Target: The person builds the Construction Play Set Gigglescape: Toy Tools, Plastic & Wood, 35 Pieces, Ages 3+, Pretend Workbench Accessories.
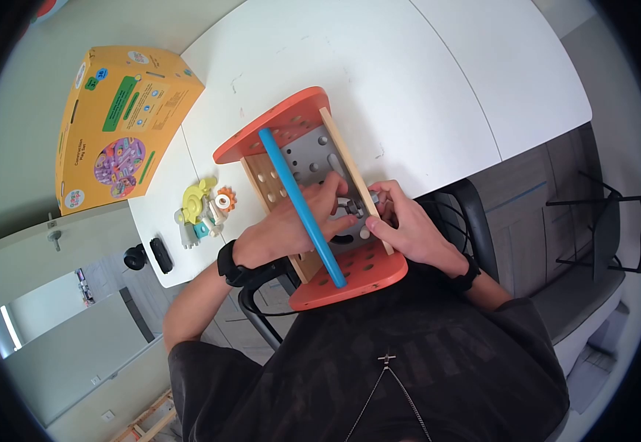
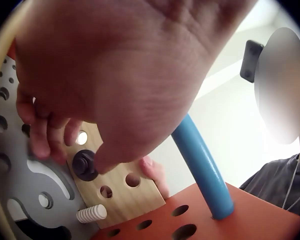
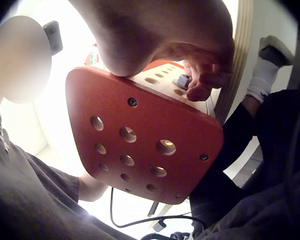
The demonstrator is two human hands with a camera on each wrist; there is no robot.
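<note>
Toy frame sits mid-view in front of me, red end panels at 12 and 6 o'clock; my left hand comes in from 8, under the blue bar, fingers loosely bent, thumb at the dark nut on the inner face of the 3 o'clock wooden side panel, no firm pinch showing; my right hand grips that panel's edge, thumb hooked over, fingers curled outside by the grey bolt head.

Risks: if the thread hasn't caught (can't tell), the nut could drop when my thumb lets up; the bolt could spin along or back out if my right fingers slip; the blue bar crosses over my left hand, so it could block a turn; the frame could tip toward 6 if I lean on the panel; my knuckles might knock the white threaded peg.

Writing: yellow box at 10 o'clock reads "Construction Play Set"; round badges and fine print too small; nothing legible on the loose toy pieces at 9.
</note>
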